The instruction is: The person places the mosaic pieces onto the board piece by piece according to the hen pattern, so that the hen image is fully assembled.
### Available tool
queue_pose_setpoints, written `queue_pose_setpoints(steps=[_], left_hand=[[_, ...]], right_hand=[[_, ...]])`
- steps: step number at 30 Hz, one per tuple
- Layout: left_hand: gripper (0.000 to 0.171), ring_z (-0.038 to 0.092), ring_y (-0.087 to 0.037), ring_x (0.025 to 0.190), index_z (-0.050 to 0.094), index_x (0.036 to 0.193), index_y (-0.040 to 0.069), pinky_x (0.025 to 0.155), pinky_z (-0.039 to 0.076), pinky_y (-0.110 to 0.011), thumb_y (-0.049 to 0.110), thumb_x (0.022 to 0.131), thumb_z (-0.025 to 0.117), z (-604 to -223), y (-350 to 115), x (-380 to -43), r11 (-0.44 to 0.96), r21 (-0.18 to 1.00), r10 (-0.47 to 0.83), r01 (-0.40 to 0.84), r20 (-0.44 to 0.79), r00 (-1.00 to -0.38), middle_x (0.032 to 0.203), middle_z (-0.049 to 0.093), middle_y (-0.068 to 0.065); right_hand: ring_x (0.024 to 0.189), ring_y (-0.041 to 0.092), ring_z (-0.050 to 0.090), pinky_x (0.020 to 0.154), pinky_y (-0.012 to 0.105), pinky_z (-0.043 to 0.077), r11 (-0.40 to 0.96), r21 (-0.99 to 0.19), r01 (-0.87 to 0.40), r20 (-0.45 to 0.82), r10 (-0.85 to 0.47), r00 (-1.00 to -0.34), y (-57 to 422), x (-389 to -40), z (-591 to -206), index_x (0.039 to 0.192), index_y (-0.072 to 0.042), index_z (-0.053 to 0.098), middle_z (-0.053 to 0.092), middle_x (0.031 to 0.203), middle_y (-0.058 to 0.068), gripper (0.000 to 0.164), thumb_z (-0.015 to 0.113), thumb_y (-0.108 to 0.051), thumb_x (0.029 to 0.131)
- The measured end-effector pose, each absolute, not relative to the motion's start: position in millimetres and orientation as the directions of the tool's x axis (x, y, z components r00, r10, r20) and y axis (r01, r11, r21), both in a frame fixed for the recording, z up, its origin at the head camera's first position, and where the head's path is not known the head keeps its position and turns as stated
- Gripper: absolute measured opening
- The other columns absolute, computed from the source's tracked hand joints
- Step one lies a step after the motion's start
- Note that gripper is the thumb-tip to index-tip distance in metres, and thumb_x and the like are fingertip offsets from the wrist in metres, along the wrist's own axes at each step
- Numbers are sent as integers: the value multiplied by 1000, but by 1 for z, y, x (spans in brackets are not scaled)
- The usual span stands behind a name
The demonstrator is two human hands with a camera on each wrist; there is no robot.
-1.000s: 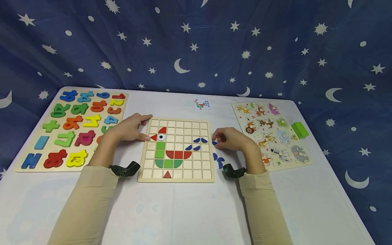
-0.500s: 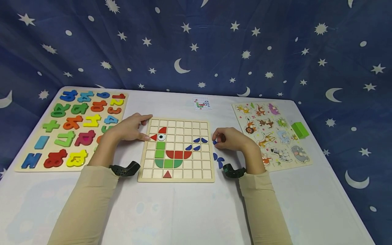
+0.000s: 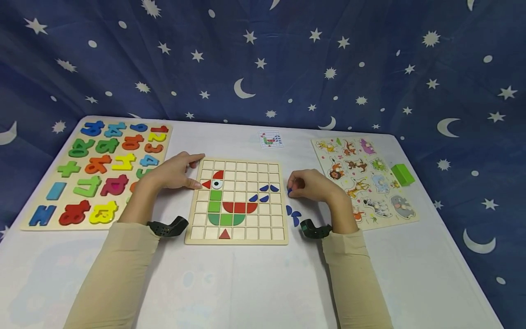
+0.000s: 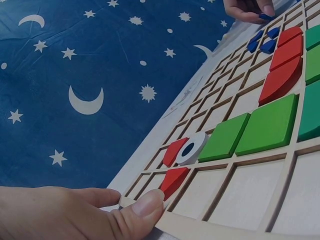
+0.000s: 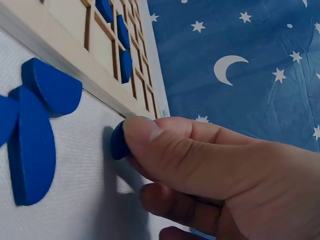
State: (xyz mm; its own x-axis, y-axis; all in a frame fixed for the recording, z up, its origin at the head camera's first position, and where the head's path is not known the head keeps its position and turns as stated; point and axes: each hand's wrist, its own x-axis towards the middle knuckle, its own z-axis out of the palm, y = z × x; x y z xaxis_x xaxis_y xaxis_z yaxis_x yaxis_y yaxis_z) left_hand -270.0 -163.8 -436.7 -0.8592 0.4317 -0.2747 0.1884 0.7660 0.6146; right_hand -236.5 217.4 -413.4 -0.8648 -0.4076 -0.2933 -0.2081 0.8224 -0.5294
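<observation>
A wooden grid board [image 3: 246, 233] lies mid-table with red, green and blue pieces forming a bird, its eye a white disc [image 3: 216, 184]. My left hand [image 3: 174, 172] rests at the board's left edge, thumb on the rim near a red triangle [image 4: 174, 181] and fingers stretched toward the far corner. Just off the right edge, my right hand [image 3: 311, 185] pinches a blue half-round piece [image 5: 119, 142] between thumb and index finger. Several more blue pieces [image 5: 35, 150] lie on the cloth below that hand. Blue pieces [image 3: 264, 198] also sit in cells at the board's right side.
A small pattern card [image 3: 270, 139] lies behind the board. On the left is a number puzzle [image 3: 94, 169]; on the right, an animal puzzle [image 3: 341, 155] partly behind my right arm. A green block [image 3: 402, 175] stands beside it. A starry cloth [image 3: 287, 64] hangs at the back.
My right hand has shifted slightly right, and the blue piece in its fingertips has turned and shows less from above. The left hand and board have stayed put.
</observation>
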Motion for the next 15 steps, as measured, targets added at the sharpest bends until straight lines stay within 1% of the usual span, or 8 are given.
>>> queue_pose_setpoints(steps=[5,9,15], left_hand=[[91,38,-26,103,30,149,7,88,33,-42,25,75,80,-436,-164,-270,770,610,430,188,-278,-859,109,42,-12],[91,38,-26,103,30,149,7,88,33,-42,24,75,80,-436,-164,-270,772,609,425,183,-281,-860,109,42,-12],[91,38,-26,103,30,149,7,89,33,-42,24,75,80,-436,-163,-269,770,612,424,179,-281,-861,110,43,-12]], right_hand=[[71,14,52,67,29,43,811,-555,-187,-263,-384,-885,216,-237,-410,86,-14,62,60,77,-1,12,74,-15,82],[71,15,52,67,29,43,785,-584,-205,-246,-412,-877,208,-236,-407,86,-13,63,61,77,0,12,74,-14,82],[71,13,53,68,28,45,783,-585,-210,-270,-433,-860,196,-234,-408,88,-13,65,62,77,-1,11,74,-15,82]])
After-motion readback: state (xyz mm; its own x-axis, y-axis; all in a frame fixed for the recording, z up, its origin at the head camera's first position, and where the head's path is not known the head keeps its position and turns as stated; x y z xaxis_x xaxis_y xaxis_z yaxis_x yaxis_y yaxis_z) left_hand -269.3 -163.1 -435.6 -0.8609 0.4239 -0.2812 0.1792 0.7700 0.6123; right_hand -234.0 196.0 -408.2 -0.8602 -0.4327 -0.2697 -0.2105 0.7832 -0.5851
